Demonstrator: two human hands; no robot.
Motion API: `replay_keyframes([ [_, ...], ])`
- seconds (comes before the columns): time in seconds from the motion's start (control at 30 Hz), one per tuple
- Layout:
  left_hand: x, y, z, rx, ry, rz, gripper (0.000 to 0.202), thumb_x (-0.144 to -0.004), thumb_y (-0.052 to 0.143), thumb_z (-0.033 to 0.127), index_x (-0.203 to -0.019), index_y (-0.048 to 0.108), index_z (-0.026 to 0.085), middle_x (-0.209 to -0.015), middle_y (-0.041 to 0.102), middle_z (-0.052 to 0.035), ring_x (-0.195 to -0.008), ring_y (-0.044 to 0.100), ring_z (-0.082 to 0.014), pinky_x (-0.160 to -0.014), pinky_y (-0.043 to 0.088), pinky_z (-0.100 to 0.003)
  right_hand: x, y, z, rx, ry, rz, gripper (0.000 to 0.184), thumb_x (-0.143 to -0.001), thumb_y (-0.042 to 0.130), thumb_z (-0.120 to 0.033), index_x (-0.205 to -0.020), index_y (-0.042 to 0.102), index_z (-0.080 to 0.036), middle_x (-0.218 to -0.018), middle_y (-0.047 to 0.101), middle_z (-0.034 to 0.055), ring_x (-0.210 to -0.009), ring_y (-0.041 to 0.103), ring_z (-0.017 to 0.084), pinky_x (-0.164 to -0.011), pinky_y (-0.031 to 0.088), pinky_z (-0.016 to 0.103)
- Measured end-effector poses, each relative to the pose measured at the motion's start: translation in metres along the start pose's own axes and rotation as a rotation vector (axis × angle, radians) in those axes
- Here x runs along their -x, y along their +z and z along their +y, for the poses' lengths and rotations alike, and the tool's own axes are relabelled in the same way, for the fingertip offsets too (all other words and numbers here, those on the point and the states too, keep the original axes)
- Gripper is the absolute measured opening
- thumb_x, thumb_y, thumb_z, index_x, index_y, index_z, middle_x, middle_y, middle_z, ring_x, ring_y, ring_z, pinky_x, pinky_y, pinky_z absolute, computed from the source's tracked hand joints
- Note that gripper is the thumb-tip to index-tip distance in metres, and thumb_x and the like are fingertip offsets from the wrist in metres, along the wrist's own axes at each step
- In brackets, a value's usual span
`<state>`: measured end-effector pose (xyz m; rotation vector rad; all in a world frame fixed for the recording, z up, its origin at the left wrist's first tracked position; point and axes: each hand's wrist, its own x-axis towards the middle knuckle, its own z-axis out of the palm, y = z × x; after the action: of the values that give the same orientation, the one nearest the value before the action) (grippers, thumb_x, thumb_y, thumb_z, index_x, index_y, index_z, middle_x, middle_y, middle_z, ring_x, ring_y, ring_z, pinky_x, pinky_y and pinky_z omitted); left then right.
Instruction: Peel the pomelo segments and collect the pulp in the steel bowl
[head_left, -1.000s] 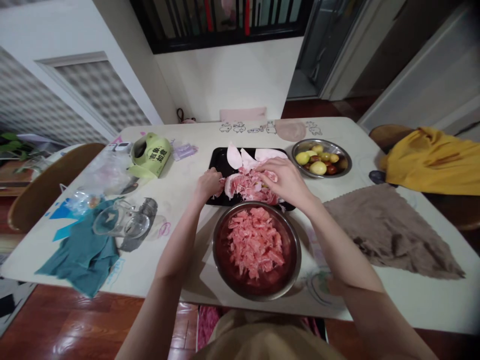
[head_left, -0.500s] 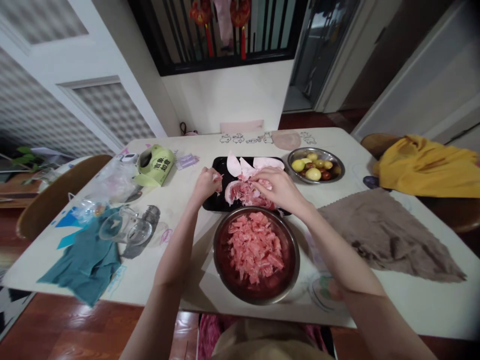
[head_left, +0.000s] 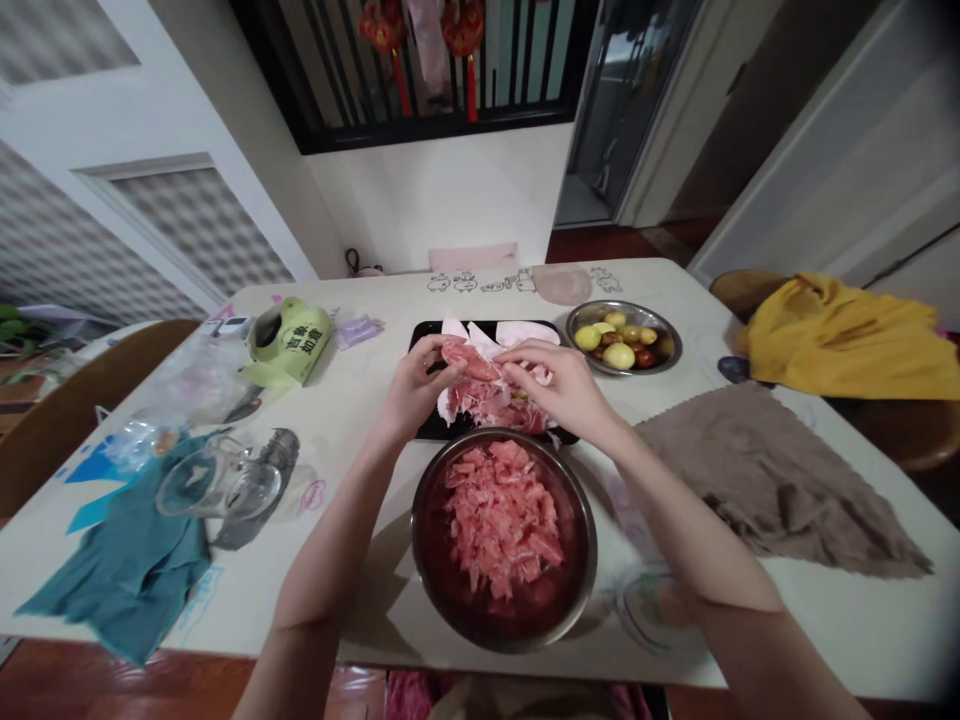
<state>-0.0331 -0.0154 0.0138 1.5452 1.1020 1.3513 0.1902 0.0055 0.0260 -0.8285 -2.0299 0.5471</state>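
Observation:
A reddish piece of raw meat (head_left: 471,358) is stretched between my two hands above the black tray (head_left: 429,432). My left hand (head_left: 417,385) pinches its left end between thumb and fingers. At its right end, the fingertips of my right hand (head_left: 553,385) are closed on it. Under them the tray holds shredded pink and white meat (head_left: 495,405), with pale fatty slabs (head_left: 527,332) along its far side. Nearer to me stands a round metal bowl (head_left: 589,580) with a heap of torn red meat pieces (head_left: 504,520) in it.
Beyond my right hand is a metal bowl of fruit (head_left: 619,358). A brown cloth (head_left: 780,480) lies at right. On the left are a glass pitcher (head_left: 214,490) lying on its side, a teal cloth (head_left: 127,560), a green bag (head_left: 296,340) and clear plastic (head_left: 187,385).
My left hand has moved right, toward my right hand, and the meat is now held up between both. The view has shifted slightly, with the near bowl appearing lower.

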Motion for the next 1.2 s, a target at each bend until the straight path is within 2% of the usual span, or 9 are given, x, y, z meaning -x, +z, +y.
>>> replay_keyframes([
  [0.3,0.006,0.013,0.005,0.096,0.008,0.039,0.025,-0.086,0.076,0.033,-0.105,0.066,0.020,-0.105,0.068,-0.0062,-0.102,0.065,-0.0190,-0.088,0.056,-0.032,0.003,-0.003,-0.007,-0.030,0.080,0.047,0.013,-0.093,0.066,-0.029,-0.094,0.078,-0.024,-0.100,0.080,0.0032,-0.089,0.073,0.019,-0.068,0.053,0.029],
  [0.43,0.006,0.016,0.004,0.144,-0.018,0.025,0.025,-0.085,0.078,0.033,-0.103,0.067,0.020,-0.104,0.068,-0.0062,-0.100,0.065,-0.0186,-0.083,0.057,-0.030,0.003,-0.002,-0.004,-0.017,0.082,0.070,0.014,-0.093,0.066,-0.031,-0.096,0.078,-0.024,-0.099,0.080,0.0034,-0.081,0.070,0.018,-0.068,0.053,0.030],
  [0.57,0.007,0.018,0.001,0.150,-0.027,0.033,0.023,-0.085,0.077,0.032,-0.102,0.068,0.019,-0.102,0.069,-0.0060,-0.095,0.064,-0.0176,-0.082,0.057,-0.030,0.003,-0.003,-0.005,0.008,0.034,0.101,0.016,-0.094,0.065,-0.030,-0.103,0.077,-0.025,-0.100,0.079,0.0035,-0.085,0.070,0.019,-0.073,0.054,0.032],
  [0.73,0.008,0.019,0.000,0.167,-0.032,0.005,0.019,-0.087,0.076,0.031,-0.099,0.066,0.019,-0.096,0.070,-0.0041,-0.089,0.065,-0.0154,-0.081,0.055,-0.028,0.005,0.000,-0.007,0.009,0.034,0.147,0.012,-0.091,0.068,-0.025,-0.097,0.078,-0.024,-0.093,0.079,0.0028,-0.074,0.068,0.017,-0.066,0.054,0.030],
  [0.87,0.007,0.018,-0.003,0.198,-0.050,-0.006,0.025,-0.086,0.077,0.033,-0.101,0.065,0.019,-0.097,0.072,-0.0049,-0.090,0.068,-0.0157,-0.081,0.057,-0.028,0.005,0.005,-0.002,0.002,0.076,0.136,0.011,-0.090,0.067,-0.024,-0.095,0.077,-0.024,-0.097,0.079,0.0027,-0.081,0.071,0.018,-0.069,0.055,0.030],
  [0.97,0.006,0.019,-0.007,0.242,-0.117,-0.015,0.031,-0.083,0.080,0.037,-0.100,0.063,0.018,-0.096,0.071,-0.0044,-0.088,0.070,-0.0159,-0.080,0.060,-0.029,0.005,0.009,0.004,0.047,0.034,0.118,0.013,-0.091,0.064,-0.021,-0.094,0.076,-0.025,-0.096,0.078,0.0029,-0.089,0.071,0.020,-0.077,0.056,0.033],
  [1.07,0.006,0.020,-0.010,0.288,-0.165,-0.012,0.033,-0.080,0.083,0.037,-0.096,0.061,0.019,-0.092,0.070,-0.0025,-0.083,0.070,-0.0148,-0.078,0.063,-0.030,0.005,0.013,0.008,0.131,-0.012,0.099,0.016,-0.092,0.061,-0.019,-0.094,0.076,-0.025,-0.097,0.078,0.0039,-0.096,0.071,0.023,-0.087,0.055,0.038],
  [1.2,0.007,0.023,-0.013,0.299,-0.167,-0.020,0.030,-0.080,0.083,0.034,-0.093,0.060,0.020,-0.083,0.069,0.0004,-0.071,0.066,-0.0110,-0.073,0.063,-0.028,0.006,0.015,0.010,0.200,-0.013,0.077,0.016,-0.092,0.061,-0.017,-0.092,0.075,-0.023,-0.097,0.078,0.0052,-0.095,0.071,0.024,-0.089,0.054,0.040],
])
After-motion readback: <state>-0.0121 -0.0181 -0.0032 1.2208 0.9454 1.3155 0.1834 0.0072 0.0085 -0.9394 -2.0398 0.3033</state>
